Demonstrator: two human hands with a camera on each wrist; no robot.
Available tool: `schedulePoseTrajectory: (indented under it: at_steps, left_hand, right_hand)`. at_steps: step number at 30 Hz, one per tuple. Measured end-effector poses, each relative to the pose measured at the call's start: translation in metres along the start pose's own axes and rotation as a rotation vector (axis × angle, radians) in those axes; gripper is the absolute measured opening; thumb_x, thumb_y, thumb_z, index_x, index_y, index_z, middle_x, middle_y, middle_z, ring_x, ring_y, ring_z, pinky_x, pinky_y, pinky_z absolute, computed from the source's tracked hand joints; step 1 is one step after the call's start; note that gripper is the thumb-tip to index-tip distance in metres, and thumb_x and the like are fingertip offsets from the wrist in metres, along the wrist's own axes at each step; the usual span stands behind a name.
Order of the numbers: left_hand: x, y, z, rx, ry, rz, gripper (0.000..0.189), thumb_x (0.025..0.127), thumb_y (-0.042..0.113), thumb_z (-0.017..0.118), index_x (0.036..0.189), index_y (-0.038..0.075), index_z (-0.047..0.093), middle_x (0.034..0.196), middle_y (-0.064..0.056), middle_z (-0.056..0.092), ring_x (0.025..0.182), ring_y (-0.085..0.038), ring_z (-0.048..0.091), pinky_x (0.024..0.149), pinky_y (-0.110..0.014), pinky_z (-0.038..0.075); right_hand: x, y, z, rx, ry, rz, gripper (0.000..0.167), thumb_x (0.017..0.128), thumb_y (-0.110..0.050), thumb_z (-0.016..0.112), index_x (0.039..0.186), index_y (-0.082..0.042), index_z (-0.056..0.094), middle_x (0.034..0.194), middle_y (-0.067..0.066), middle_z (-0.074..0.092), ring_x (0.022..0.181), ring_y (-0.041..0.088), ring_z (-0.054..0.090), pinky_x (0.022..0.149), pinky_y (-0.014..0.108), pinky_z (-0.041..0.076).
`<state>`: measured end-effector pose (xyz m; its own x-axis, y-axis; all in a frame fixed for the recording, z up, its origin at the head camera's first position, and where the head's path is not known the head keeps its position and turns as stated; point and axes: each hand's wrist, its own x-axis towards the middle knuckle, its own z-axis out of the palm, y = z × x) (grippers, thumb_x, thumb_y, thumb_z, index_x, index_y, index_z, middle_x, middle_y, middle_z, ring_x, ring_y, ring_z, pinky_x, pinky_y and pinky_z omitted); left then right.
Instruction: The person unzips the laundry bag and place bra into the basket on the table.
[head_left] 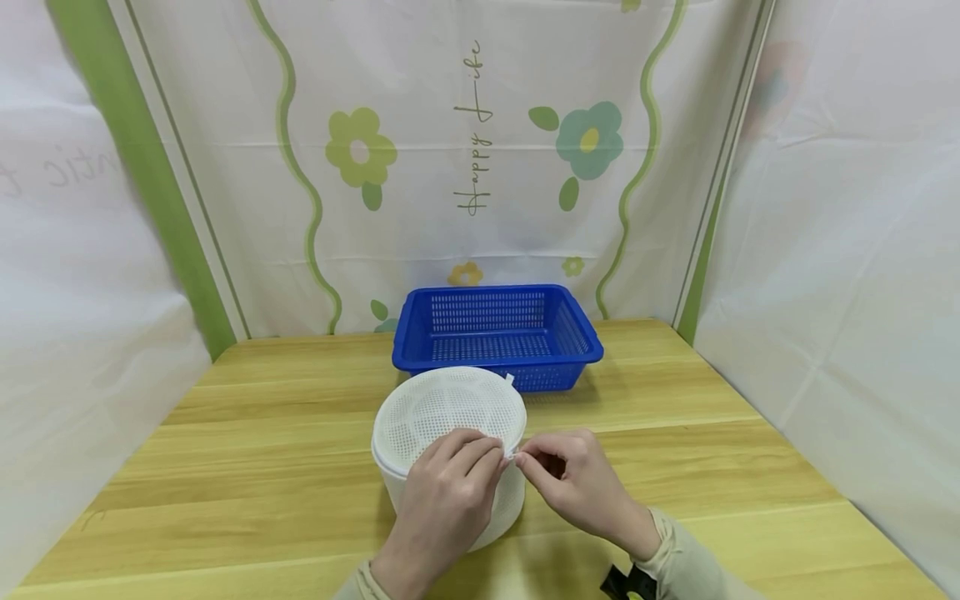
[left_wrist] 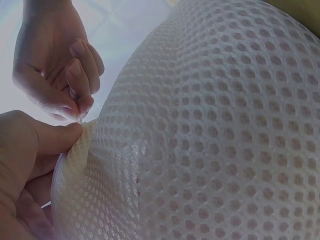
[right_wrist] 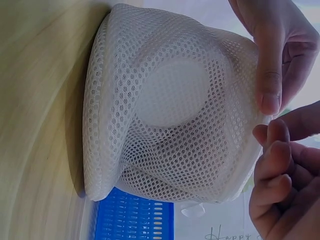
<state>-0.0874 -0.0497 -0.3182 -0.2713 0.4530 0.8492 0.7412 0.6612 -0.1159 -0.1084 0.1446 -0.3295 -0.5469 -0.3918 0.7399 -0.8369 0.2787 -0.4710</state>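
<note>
A white, round mesh laundry bag [head_left: 442, 408] stands upright on the table, its flat mesh top facing up. My left hand [head_left: 453, 492] grips the bag's top rim at the near right, thumb and fingers pinching the edge; the left wrist view shows this mesh [left_wrist: 215, 120] up close. Right beside it, my right hand [head_left: 577, 479] pinches a tiny white piece at the rim, apparently the zipper pull, mostly hidden by the fingertips. In the right wrist view a pale round shape shows through the side of the bag [right_wrist: 170, 150].
A blue perforated plastic basket [head_left: 498, 371] stands directly behind the bag on the wooden table [head_left: 262, 467]. White printed curtains [head_left: 480, 167] hang at the back and both sides. A small black object [head_left: 630, 583] sits at the right wrist.
</note>
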Motion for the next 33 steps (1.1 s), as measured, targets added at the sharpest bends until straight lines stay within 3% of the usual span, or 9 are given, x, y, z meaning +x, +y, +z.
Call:
schedulePoseTrajectory:
  at_steps: [9, 17, 22, 29, 33]
  left_hand:
    - [-0.0001, -0.0005, 0.0004, -0.001, 0.013, -0.003, 0.021, 0.097, 0.013, 0.057, 0.087, 0.005, 0.074, 0.089, -0.003, 0.07, 0.087, -0.02, 0.064, 0.078, -0.034, 0.056]
    - [0.0002, -0.0011, 0.0011, 0.002, 0.029, 0.001, 0.024, 0.098, 0.013, 0.055, 0.087, 0.004, 0.074, 0.089, -0.003, 0.07, 0.086, -0.019, 0.064, 0.078, -0.034, 0.056]
    - [-0.0006, -0.001, 0.0008, -0.002, 0.009, -0.013, 0.016, 0.093, 0.012, 0.062, 0.087, 0.005, 0.074, 0.089, -0.003, 0.07, 0.087, -0.019, 0.064, 0.078, -0.034, 0.055]
    - [-0.001, -0.0002, 0.0001, -0.038, -0.019, -0.085, 0.007, 0.083, 0.013, 0.069, 0.085, 0.007, 0.072, 0.089, -0.001, 0.069, 0.09, -0.02, 0.062, 0.077, -0.033, 0.055]
    - [-0.0011, -0.0003, 0.0006, -0.027, -0.019, -0.07, 0.008, 0.085, 0.013, 0.068, 0.087, 0.006, 0.073, 0.09, -0.002, 0.069, 0.091, -0.02, 0.062, 0.08, -0.033, 0.055]
  right_hand:
    - [0.0005, 0.0011, -0.0007, -0.023, 0.028, 0.019, 0.026, 0.082, 0.008, 0.069, 0.078, -0.018, 0.068, 0.062, -0.013, 0.05, 0.05, -0.003, 0.042, 0.04, 0.012, 0.035]
    - [0.001, 0.0027, -0.0019, -0.043, 0.058, 0.105, 0.026, 0.085, 0.002, 0.071, 0.073, -0.02, 0.065, 0.061, -0.016, 0.05, 0.049, -0.003, 0.042, 0.039, 0.014, 0.036]
    - [-0.0001, 0.0038, -0.0016, -0.044, 0.056, 0.074, 0.028, 0.083, 0.005, 0.071, 0.073, -0.02, 0.063, 0.06, -0.016, 0.048, 0.049, -0.003, 0.041, 0.039, 0.013, 0.035]
    - [-0.0008, 0.0033, -0.0006, -0.002, 0.014, 0.003, 0.027, 0.082, 0.008, 0.069, 0.076, -0.018, 0.067, 0.061, -0.013, 0.05, 0.05, -0.003, 0.041, 0.04, 0.011, 0.034]
    - [0.0002, -0.0007, -0.0004, 0.016, -0.014, -0.036, 0.024, 0.085, 0.007, 0.068, 0.081, -0.017, 0.07, 0.063, -0.011, 0.053, 0.052, -0.004, 0.042, 0.041, 0.011, 0.036]
